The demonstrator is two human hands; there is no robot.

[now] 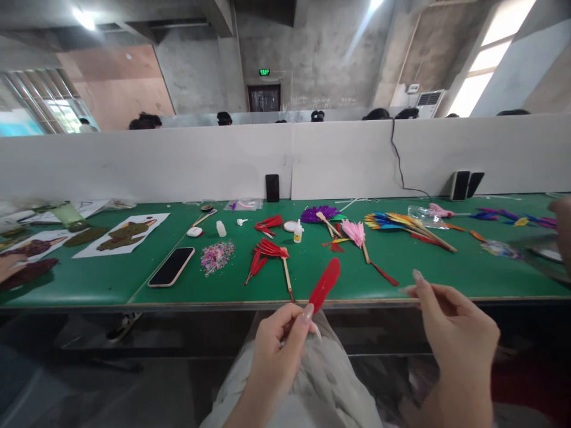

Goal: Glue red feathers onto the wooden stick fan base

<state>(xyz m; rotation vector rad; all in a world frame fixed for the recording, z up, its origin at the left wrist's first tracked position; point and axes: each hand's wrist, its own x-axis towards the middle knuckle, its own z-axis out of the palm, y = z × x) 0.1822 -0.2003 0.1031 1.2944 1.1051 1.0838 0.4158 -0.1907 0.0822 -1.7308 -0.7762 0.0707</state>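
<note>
A red feather (327, 283) stands tilted up and to the right, its lower end pinched in my left hand (284, 339) above my lap. My right hand (452, 327) is off to the right near the table's front edge, thumb and fingers pressed together. Something pale and blurred shows at its fingertips, too small to name. On the table beyond lies a fan of red feathers (269, 248) on a wooden handle (286, 276). More red feathers (269, 224) lie behind it, with a small glue bottle (297, 232) to their right.
The green table (241, 288) also bears a phone (172, 267), loose sequins (217, 257), a white bottle (220, 229), a pink feather fan (354, 233), purple feathers (320, 214) and multicoloured feathers (401, 224). A co-worker's hand (12, 264) is at far left. A white partition (200, 166) stands behind.
</note>
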